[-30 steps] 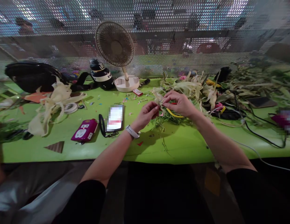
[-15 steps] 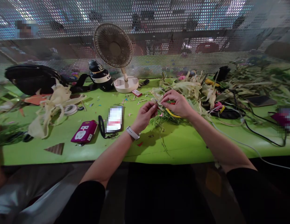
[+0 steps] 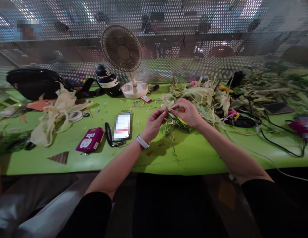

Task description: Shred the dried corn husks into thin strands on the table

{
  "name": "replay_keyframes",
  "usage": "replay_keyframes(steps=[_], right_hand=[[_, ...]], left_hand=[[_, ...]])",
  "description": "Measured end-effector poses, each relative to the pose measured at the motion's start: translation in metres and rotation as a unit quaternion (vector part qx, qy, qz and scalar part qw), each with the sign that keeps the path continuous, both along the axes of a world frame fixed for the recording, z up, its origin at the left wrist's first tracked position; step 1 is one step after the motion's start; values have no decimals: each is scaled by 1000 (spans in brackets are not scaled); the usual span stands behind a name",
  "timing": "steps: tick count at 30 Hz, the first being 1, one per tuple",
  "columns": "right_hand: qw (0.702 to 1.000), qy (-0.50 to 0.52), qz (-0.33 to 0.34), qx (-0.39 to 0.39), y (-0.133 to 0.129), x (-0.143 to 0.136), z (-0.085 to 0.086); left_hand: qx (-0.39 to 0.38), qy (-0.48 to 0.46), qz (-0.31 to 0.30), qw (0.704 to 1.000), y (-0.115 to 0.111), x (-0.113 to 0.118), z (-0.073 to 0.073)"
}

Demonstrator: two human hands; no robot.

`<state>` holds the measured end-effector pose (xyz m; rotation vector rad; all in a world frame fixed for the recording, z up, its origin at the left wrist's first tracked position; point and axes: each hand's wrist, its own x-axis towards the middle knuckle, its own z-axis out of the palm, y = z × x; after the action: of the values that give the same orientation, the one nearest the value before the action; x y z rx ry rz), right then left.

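Note:
Both hands meet over the green table (image 3: 154, 162), fingertips nearly touching. My left hand (image 3: 155, 123), with a white band at the wrist, pinches a small piece of pale husk (image 3: 166, 101). My right hand (image 3: 187, 113) is closed on the same husk from the right. The fingers hide the details of the grip. Beneath the hands lie thin green strands (image 3: 175, 127), with something red and yellow partly covered by my right hand. A heap of pale dry husks (image 3: 205, 92) spreads just behind and to the right.
A fan (image 3: 135, 89), a black bottle (image 3: 108, 82) and a black bag (image 3: 37, 84) stand at the back. Left of my arm lie a phone (image 3: 122, 127) and a purple device (image 3: 90, 140). Cables (image 3: 273, 142) cross the right side. A person's leg shows at lower left.
My right hand has shifted slightly left and down, covering more of the yellow piece. My left hand stays nearly in place, still pinching the husk.

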<state>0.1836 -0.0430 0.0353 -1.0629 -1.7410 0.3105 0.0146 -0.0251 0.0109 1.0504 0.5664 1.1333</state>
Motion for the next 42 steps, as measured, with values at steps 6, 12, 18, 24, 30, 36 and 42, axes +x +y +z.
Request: replay_keyframes(steps=[6,12,18,24,30,36,42], right_hand=[[1000,-22,9,7,-2,0,3],[998,-57,-14,15,-7,-5,4],[996,-52,-66,3,-10,-9,4],[994,29,45,-98,-6,4,10],[998,-31,39,-39,-6,2,10],[990,-123,50,38,-7,9,17],[976,-179,116,43,-1,23,18]], left_hand=[[46,27,20,998,0,-1,0],[85,66,51,993,-2,0,3],[90,78,70,990,-2,0,4],[49,68,8,996,-3,-2,8],[26,65,-53,996,-5,-2,7],[27,80,-66,994,-3,-3,6],[31,103,-82,991,-1,-6,9]])
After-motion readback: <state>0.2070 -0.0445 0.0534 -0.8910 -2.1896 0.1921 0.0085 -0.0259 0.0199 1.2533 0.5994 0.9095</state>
